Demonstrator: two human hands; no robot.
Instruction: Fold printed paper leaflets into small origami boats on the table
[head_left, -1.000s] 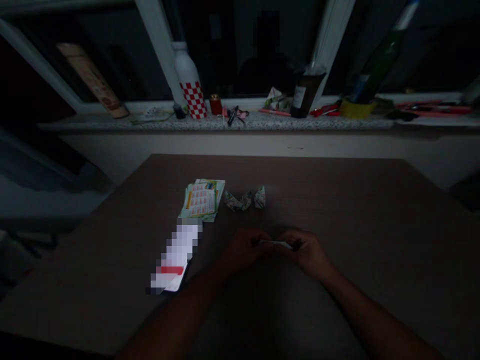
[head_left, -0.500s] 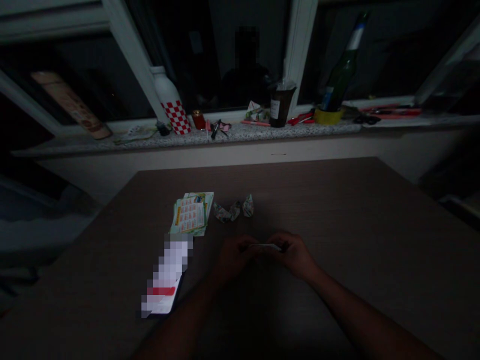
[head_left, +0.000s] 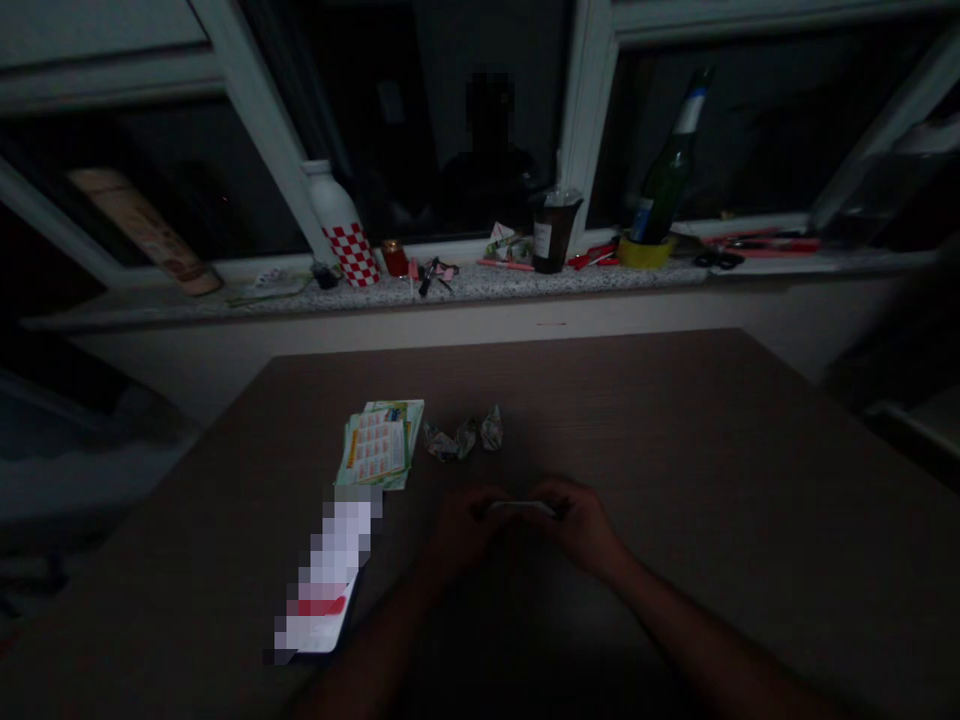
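Note:
Both my hands meet low over the middle of a dark wooden table. My left hand and my right hand each pinch one end of a small flat piece of paper, fingers closed on it. Just beyond the hands lie folded paper figures. A small stack of printed paper sheets rests to their left. A lit phone-like slab, its face blurred, lies at my left forearm.
A stone window sill runs behind the table. On it stand a red-checked white bottle, a dark cup, a green bottle in a yellow tape roll, pens and scissors. The room is very dim.
The view has tilted up and swung right, so everything sits lower and further left in the picture. Both hands stay together on the paper with little visible change.

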